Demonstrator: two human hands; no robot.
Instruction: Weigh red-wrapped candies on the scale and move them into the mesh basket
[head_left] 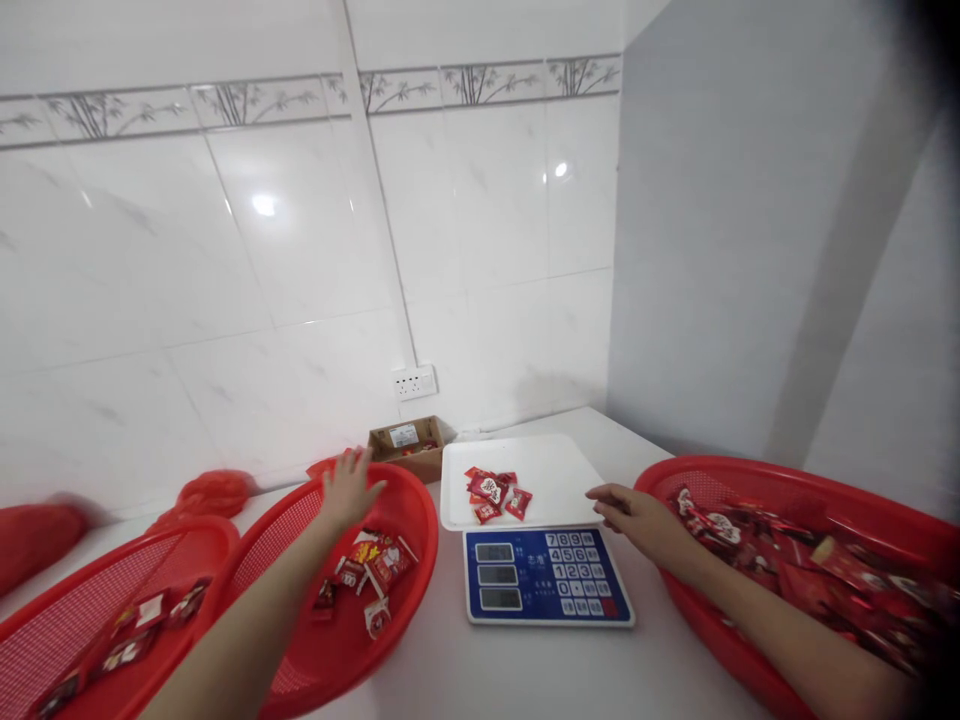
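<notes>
My left hand (347,490) reaches over the far rim of the middle red basket (420,540), fingers spread, holding nothing. Under it lie a few red snack packets (371,575) in that basket. My right hand (636,515) hovers at the right edge of the white scale tray (555,475), fingers loosely stretched out and nothing visible in them. A small pile of red packets (495,493) sits on the tray. Below the tray is the scale's blue keypad panel (546,575).
A large red basket (750,480) full of red packets stands at the right under my forearm. Another red basket (112,590) with a few packets is at the left. A small cardboard box (409,445) and red bags (214,493) sit by the tiled wall.
</notes>
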